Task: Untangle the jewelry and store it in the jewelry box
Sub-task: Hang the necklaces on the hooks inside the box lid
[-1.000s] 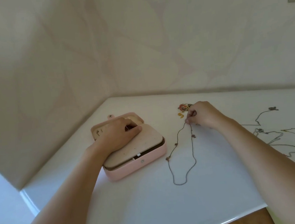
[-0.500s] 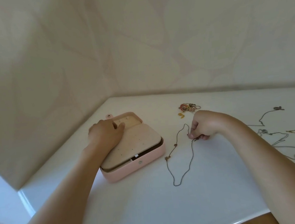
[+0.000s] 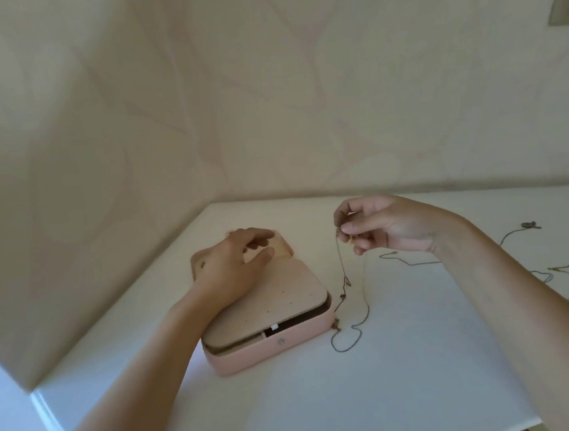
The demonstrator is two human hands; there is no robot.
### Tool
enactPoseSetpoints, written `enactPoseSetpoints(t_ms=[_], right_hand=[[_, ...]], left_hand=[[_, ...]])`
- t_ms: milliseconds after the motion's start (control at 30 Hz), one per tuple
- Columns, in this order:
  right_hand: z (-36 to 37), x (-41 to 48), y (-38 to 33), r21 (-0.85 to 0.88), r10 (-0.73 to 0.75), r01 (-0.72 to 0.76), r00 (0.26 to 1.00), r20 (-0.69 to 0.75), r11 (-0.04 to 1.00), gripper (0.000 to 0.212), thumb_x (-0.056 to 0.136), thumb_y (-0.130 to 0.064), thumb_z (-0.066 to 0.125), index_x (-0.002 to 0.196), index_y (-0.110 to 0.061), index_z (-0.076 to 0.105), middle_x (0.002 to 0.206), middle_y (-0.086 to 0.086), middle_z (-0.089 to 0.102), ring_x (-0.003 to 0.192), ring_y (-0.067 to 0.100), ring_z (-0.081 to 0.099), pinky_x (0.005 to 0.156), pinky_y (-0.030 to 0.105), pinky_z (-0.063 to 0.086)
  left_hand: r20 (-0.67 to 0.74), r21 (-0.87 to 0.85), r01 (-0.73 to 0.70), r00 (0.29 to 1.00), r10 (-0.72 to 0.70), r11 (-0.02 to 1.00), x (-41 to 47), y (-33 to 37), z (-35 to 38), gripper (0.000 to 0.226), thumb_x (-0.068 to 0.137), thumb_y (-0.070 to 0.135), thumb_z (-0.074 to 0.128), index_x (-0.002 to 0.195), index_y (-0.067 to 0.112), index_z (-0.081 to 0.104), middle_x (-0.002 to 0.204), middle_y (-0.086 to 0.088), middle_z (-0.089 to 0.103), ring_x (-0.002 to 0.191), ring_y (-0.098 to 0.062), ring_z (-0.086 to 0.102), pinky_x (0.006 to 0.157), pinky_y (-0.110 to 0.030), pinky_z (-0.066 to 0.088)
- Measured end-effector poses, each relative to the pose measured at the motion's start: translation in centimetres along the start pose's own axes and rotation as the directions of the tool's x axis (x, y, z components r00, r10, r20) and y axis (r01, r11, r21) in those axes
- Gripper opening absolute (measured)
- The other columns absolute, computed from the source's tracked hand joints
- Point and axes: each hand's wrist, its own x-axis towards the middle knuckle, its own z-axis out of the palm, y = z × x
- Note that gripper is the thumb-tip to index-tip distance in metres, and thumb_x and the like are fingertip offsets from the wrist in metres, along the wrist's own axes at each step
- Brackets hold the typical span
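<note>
A pink jewelry box [image 3: 297, 339] lies on the white table [image 3: 378, 396], with a beige inner panel [image 3: 284, 304] lying across its top. My left hand [image 3: 236, 267] rests on the far end of that panel, fingers spread, holding nothing that I can see. My right hand [image 3: 380, 229] is raised above the table to the right of the box, pinching the top of a thin dark necklace [image 3: 361, 308]. The chain hangs down in a loop, and its lower end lies on the table beside the box.
Several more thin chains [image 3: 556, 270] lie spread on the table at the right. Beige walls meet in a corner behind the box. The table's left edge [image 3: 41, 405] and front edge are close by.
My right hand has risen off the table with the necklace, so the chain now hangs instead of lying flat. My left hand has shifted toward the box's far end.
</note>
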Motion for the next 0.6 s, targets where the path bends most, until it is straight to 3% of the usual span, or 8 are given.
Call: enactPoseSetpoints(t_ms=[67, 133, 200, 267, 333, 400, 500, 600], right_hand=[[0.9, 0.6, -1.6, -0.049, -0.002, 0.005, 0.999, 0.054, 0.999, 0.011, 0.088, 0.003, 0.052, 0.089, -0.007, 0.056, 0.076, 0.008, 0.062, 0.045, 0.006, 0.042, 0.050, 0.019, 0.042], [1.9, 1.3, -3.3, -0.141, -0.009, 0.023, 0.995, 0.102, 0.990, 0.011, 0.089, 0.003, 0.054, 0.091, -0.007, 0.058, 0.078, 0.009, 0.062, 0.046, 0.005, 0.040, 0.045, 0.017, 0.036], [3.2, 2.3, -4.8, -0.219, -0.019, 0.051, 0.989, 0.146, 0.974, 0.010, 0.089, 0.002, 0.056, 0.092, -0.006, 0.059, 0.079, 0.011, 0.061, 0.047, 0.005, 0.039, 0.042, 0.015, 0.034], [4.5, 3.4, -6.0, -0.278, -0.031, 0.083, 0.982, 0.186, 0.957, 0.009, 0.089, 0.002, 0.056, 0.092, -0.006, 0.060, 0.078, 0.012, 0.056, 0.047, 0.005, 0.037, 0.042, 0.014, 0.032], [5.2, 4.4, -7.0, -0.372, -0.031, 0.102, 0.981, 0.192, 0.923, 0.009, 0.090, 0.000, 0.057, 0.096, -0.005, 0.061, 0.077, 0.009, 0.056, 0.051, 0.007, 0.035, 0.043, 0.014, 0.030], [5.1, 4.8, -7.8, -0.526, -0.003, 0.094, 0.985, 0.170, 0.845, 0.012, 0.090, -0.006, 0.060, 0.100, -0.008, 0.067, 0.076, 0.003, 0.061, 0.057, 0.010, 0.035, 0.046, 0.014, 0.030], [4.2, 4.6, -8.7, -0.711, 0.025, 0.040, 0.996, 0.080, 0.702, 0.014, 0.088, -0.013, 0.065, 0.097, -0.016, 0.074, 0.071, -0.007, 0.066, 0.059, 0.007, 0.037, 0.050, 0.012, 0.030], [3.3, 4.5, -8.9, -0.704, -0.032, 0.059, 0.998, 0.052, 0.708, 0.012, 0.086, -0.016, 0.067, 0.089, -0.021, 0.077, 0.076, -0.004, 0.069, 0.062, 0.008, 0.037, 0.050, 0.012, 0.029]], left_hand=[[0.046, -0.264, -0.010, 0.999, 0.022, 0.965, -0.3, 1.0, -0.2, 0.023, 0.092, 0.027, 0.058, 0.114, 0.033, 0.060, 0.106, 0.021, 0.062, 0.092, 0.019, 0.054, 0.074, 0.003, 0.034], [0.126, -0.471, 0.009, 0.990, 0.058, 0.882, -0.5, 1.6, -0.6, 0.032, 0.088, 0.031, 0.061, 0.120, 0.027, 0.061, 0.113, 0.015, 0.066, 0.099, 0.017, 0.055, 0.077, 0.002, 0.037], [0.190, -0.615, 0.030, 0.976, 0.111, 0.788, -0.5, 1.7, -0.8, 0.040, 0.084, 0.037, 0.060, 0.122, 0.024, 0.060, 0.115, 0.012, 0.067, 0.109, 0.008, 0.057, 0.086, -0.007, 0.042], [0.196, -0.710, 0.034, 0.969, 0.152, 0.703, -0.5, 1.6, -0.8, 0.031, 0.084, 0.040, 0.063, 0.108, 0.020, 0.067, 0.106, 0.007, 0.070, 0.109, -0.005, 0.060, 0.094, -0.020, 0.044], [0.174, -0.813, 0.046, 0.971, 0.167, 0.581, -0.4, 1.4, -1.0, 0.022, 0.084, 0.038, 0.066, 0.081, 0.016, 0.070, 0.078, 0.001, 0.066, 0.089, -0.015, 0.064, 0.095, -0.031, 0.046], [0.127, -0.895, 0.058, 0.983, 0.129, 0.443, -0.1, 1.2, -1.3, 0.024, 0.089, 0.027, 0.061, 0.070, 0.013, 0.064, 0.059, 0.001, 0.045, 0.063, -0.014, 0.053, 0.081, -0.030, 0.050], [0.043, -0.905, 0.020, 0.998, 0.046, 0.424, 0.3, 0.9, -1.9, 0.026, 0.092, 0.027, 0.054, 0.072, 0.012, 0.059, 0.056, 0.003, 0.029, 0.053, -0.012, 0.038, 0.063, -0.024, 0.046], [0.005, -0.888, -0.002, 1.000, 0.013, 0.460, 0.4, 0.9, -1.9, 0.026, 0.091, 0.030, 0.051, 0.074, 0.011, 0.056, 0.059, 0.001, 0.025, 0.053, -0.013, 0.031, 0.056, -0.021, 0.042]])
